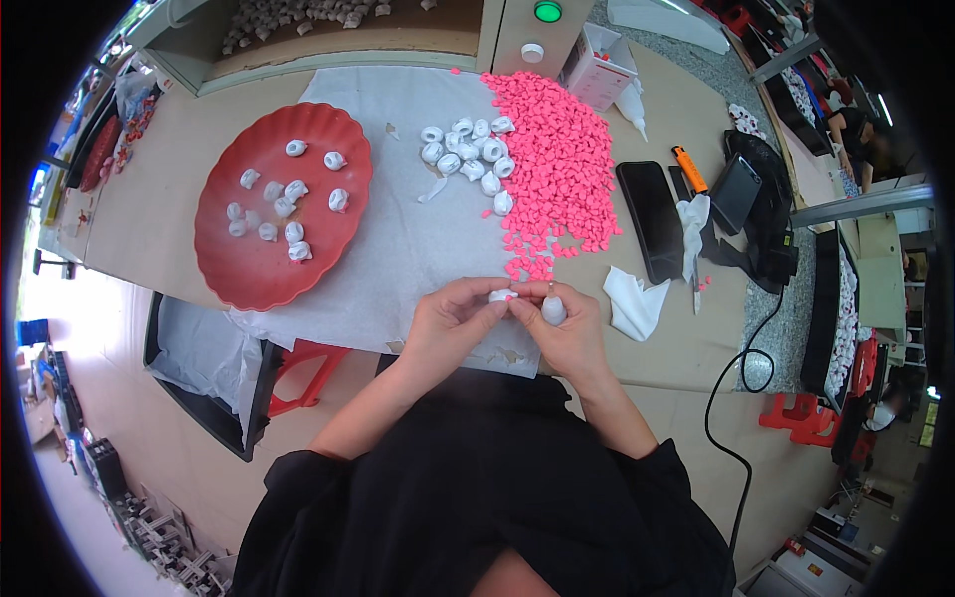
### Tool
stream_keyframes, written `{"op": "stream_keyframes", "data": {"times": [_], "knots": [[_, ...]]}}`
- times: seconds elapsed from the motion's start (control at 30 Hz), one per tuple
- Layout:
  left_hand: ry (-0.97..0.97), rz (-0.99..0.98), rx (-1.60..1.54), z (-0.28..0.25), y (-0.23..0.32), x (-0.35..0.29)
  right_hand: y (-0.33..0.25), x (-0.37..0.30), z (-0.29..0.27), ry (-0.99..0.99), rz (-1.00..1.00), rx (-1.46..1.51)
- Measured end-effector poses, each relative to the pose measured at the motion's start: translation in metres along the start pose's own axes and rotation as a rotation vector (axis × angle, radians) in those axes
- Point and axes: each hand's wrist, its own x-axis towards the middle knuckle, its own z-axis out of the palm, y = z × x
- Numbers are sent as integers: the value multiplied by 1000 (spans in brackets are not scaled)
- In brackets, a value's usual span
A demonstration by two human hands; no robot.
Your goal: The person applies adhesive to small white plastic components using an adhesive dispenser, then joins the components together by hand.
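Observation:
Close to the table's front edge, my two hands meet fingertip to fingertip. My left hand (450, 326) pinches a small white figure piece (500, 296) that has a speck of pink on it. Tucked in my right hand (577, 336) is a small white squeeze bottle (553, 310) with a thin tip, while its thumb and forefinger press against the white piece. Just beyond my fingers spreads a big heap of small pink pieces (557, 149). Several white ring-like pieces (471, 149) lie left of that heap on white paper (398, 249).
A red scalloped tray (338, 261) carries several white pieces at left. To the right lie a black phone (649, 219), an orange-handled tool (689, 169), a crumpled white cloth (637, 303) and a black cable (708, 418). A white box (600, 70) and an open cabinet (348, 50) stand behind.

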Motion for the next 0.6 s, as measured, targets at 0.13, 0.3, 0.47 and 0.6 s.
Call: {"op": "stream_keyframes", "data": {"times": [0.13,0.3,0.47,0.6], "knots": [[12,-16,-41,0,0,1,15,-1,0,-10,-82,58],[53,-16,-35,0,-6,0,14,-1,1,-3,-172,-8],[74,-36,-65,4,-2,1,16,-1,4,27,-244,-33],[42,-68,-41,3,1,2,18,-2,3,29,-228,-5]]}}
